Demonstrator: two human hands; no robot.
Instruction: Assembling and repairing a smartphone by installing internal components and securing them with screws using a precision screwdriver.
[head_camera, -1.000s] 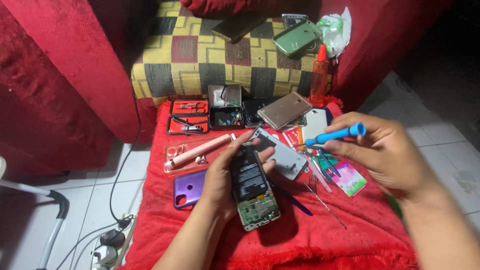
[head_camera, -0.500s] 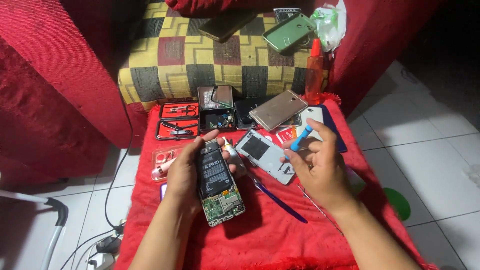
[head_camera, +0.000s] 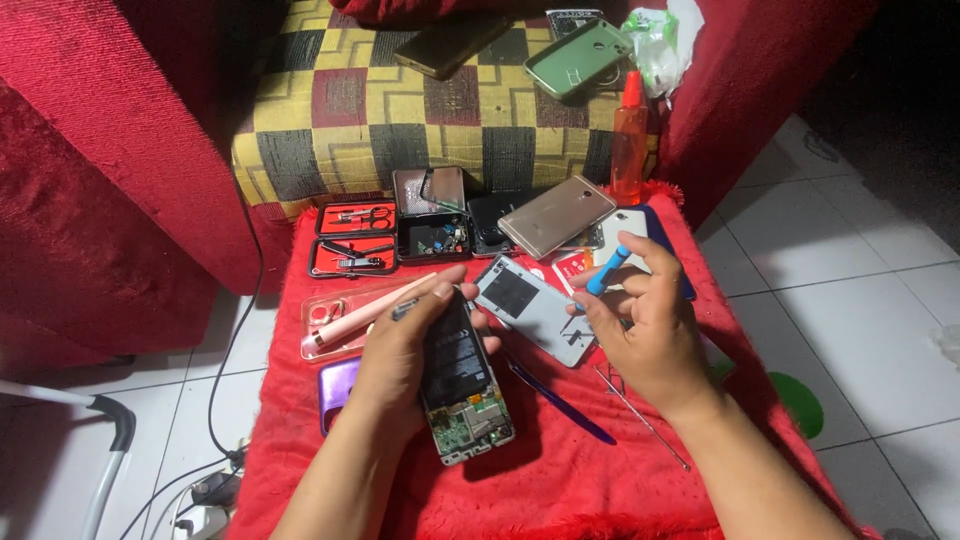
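Fingers cover much of the opened phone (head_camera: 462, 385), so only its black battery and the green circuit board at the near end show clearly; the right palm is turned away, hiding how the tool sits inside it. The left hand (head_camera: 400, 365) wraps its grip tight around the phone, thumb on one edge, fingers curled over the far end, holding it above the red-covered surface (head_camera: 600, 480). The right hand (head_camera: 645, 335) pinches a blue screwdriver (head_camera: 607, 270) between thumb and fingertips, tip angled up and away, just right of the phone, not touching it. A grey back cover (head_camera: 530, 305) lies between the hands.
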